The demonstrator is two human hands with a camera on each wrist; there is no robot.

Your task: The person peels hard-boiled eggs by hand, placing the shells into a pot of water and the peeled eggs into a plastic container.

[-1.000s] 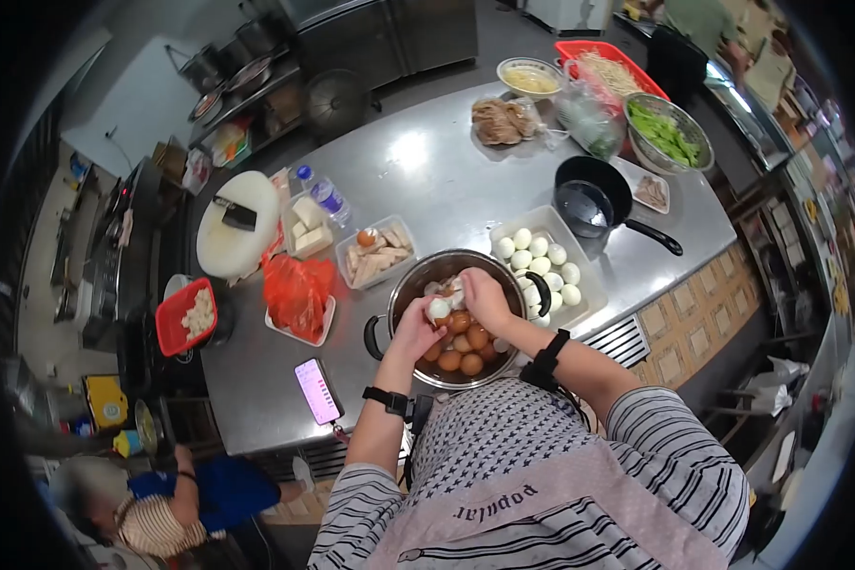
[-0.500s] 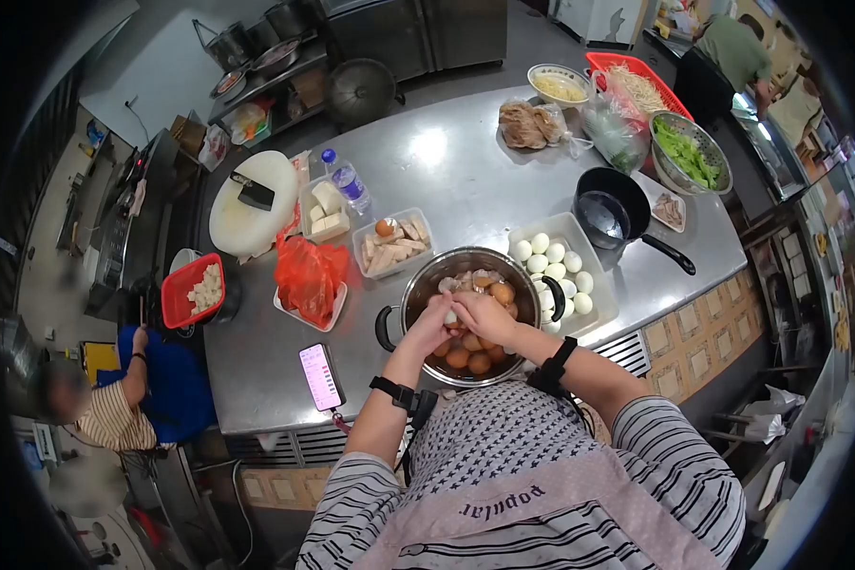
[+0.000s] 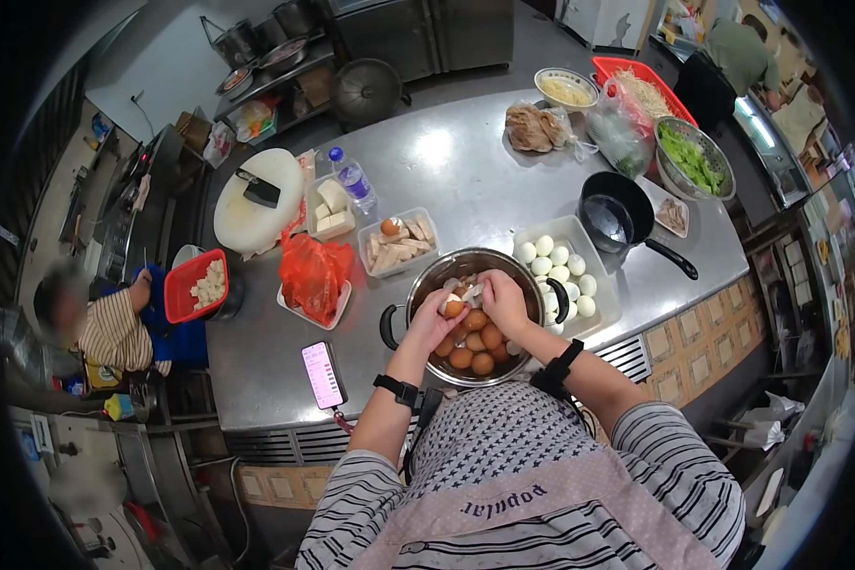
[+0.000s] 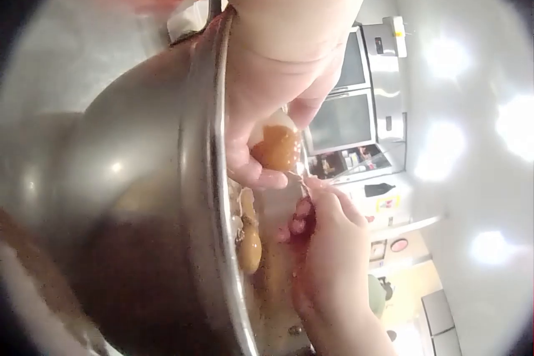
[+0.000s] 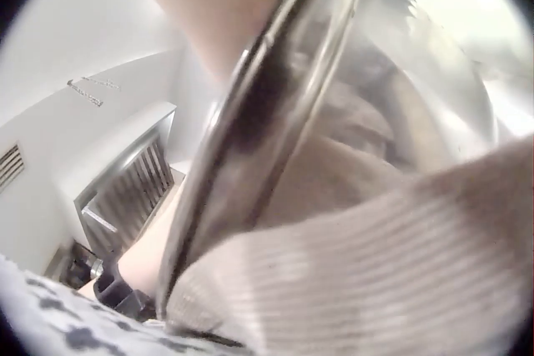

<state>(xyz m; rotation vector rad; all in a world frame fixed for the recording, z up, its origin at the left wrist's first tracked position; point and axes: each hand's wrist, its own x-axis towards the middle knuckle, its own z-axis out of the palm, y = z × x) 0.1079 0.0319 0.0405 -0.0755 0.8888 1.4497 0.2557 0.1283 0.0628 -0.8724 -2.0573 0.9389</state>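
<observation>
Over the steel pot (image 4: 133, 164), my left hand (image 3: 429, 323) holds a partly peeled egg (image 4: 278, 147) with brown shell on one side and white showing on the other. Close beside it, the curled fingers of my right hand (image 3: 505, 302) pinch a small whitish piece of eggshell (image 3: 475, 294). Several brown eggs (image 3: 473, 342) lie in the pot below both hands. To the pot's right, peeled white eggs (image 3: 560, 256) fill much of a clear plastic tray (image 3: 602, 318). The right wrist view mostly has the pot's rim and ribbed cloth, with my right fingers hidden.
Left of the pot are a tub of pale strips (image 3: 427, 258), a red plastic bag (image 3: 315, 275) and a phone (image 3: 321, 375). A black saucepan (image 3: 617, 214) stands beyond the egg tray. A cleaver (image 3: 259, 193) lies on the round board (image 3: 247, 223). Another person (image 3: 119, 332) is at far left.
My hands came together low in the pot, then parted slightly; the egg in my left hand now has its brown shell turned up. The head view shifted, and the person at left moved.
</observation>
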